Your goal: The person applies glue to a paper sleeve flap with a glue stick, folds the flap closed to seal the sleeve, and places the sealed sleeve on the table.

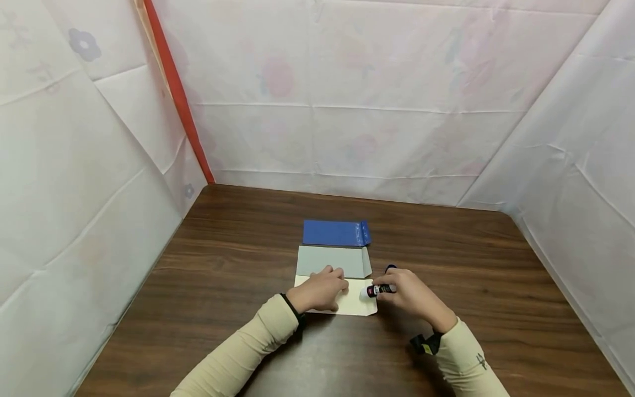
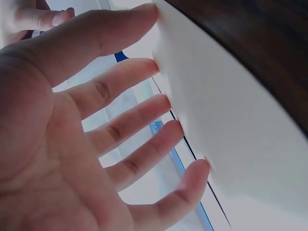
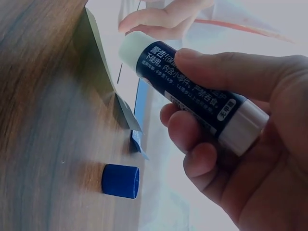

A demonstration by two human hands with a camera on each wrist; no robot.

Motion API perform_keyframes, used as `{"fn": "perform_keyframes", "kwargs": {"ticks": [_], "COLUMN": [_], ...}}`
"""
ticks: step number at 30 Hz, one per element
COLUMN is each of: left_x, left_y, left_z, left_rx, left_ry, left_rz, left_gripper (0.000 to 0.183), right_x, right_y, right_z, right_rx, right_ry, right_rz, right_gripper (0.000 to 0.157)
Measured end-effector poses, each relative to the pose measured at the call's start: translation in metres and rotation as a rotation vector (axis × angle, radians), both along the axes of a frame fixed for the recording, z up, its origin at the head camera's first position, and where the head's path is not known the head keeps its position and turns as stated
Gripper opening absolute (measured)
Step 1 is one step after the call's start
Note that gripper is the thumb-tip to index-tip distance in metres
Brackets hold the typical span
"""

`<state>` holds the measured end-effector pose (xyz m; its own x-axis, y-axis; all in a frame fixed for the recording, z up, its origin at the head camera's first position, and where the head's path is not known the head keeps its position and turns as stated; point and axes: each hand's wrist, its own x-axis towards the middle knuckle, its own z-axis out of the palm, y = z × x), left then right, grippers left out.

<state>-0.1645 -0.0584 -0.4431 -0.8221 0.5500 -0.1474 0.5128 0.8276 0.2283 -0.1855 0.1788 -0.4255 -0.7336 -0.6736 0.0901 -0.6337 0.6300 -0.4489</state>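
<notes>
My right hand [image 1: 415,296] grips an uncapped glue stick [image 3: 192,91] with a dark label, thumb on one side and fingers curled on the other. Its white tip is over the right end of a cream paper strip [image 1: 353,304], near the folded end flap. The fingertips of my left hand [image 1: 319,291], spread apart, press on that strip left of the glue stick. In the left wrist view, thumb and fingers all reach the pale paper [image 2: 231,110]. Above the cream strip lies a grey strip [image 1: 331,262], its right end folded.
Farther back lies a blue strip [image 1: 328,232] with shiny streaks near its folded right end. A blue glue cap [image 3: 120,181] stands on the wooden table [image 1: 223,248], just beyond my right hand. White patterned sheets [image 1: 372,82] enclose the table at the back and sides.
</notes>
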Motion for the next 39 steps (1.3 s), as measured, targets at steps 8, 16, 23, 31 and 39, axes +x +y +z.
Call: {"fn": "perform_keyframes", "kwargs": {"ticks": [8, 16, 23, 31, 39], "left_x": [0.0, -0.002, -0.004, -0.005, -0.008], "left_y": [0.003, 0.004, 0.002, 0.003, 0.005], "left_z": [-0.003, -0.004, -0.005, -0.006, -0.007], "left_rx": [-0.047, -0.089, -0.067, -0.03, -0.053], "left_ry": [0.08, 0.12, 0.117, 0.115, 0.11], "left_rz": [-0.021, -0.058, -0.059, -0.045, -0.028], "left_gripper": [0.02, 0.019, 0.018, 0.014, 0.019], "right_x": [-0.003, -0.005, -0.005, -0.005, -0.006], "right_y": [0.002, 0.003, 0.005, 0.01, 0.013], "right_z": [-0.004, -0.004, -0.002, -0.002, 0.0], "right_rx": [-0.055, -0.06, -0.047, -0.051, -0.065], "right_ry": [-0.021, 0.0, -0.035, -0.017, 0.02], "right_rz": [-0.03, -0.053, -0.083, -0.088, -0.11], "right_gripper": [0.026, 0.028, 0.025, 0.023, 0.021]}}
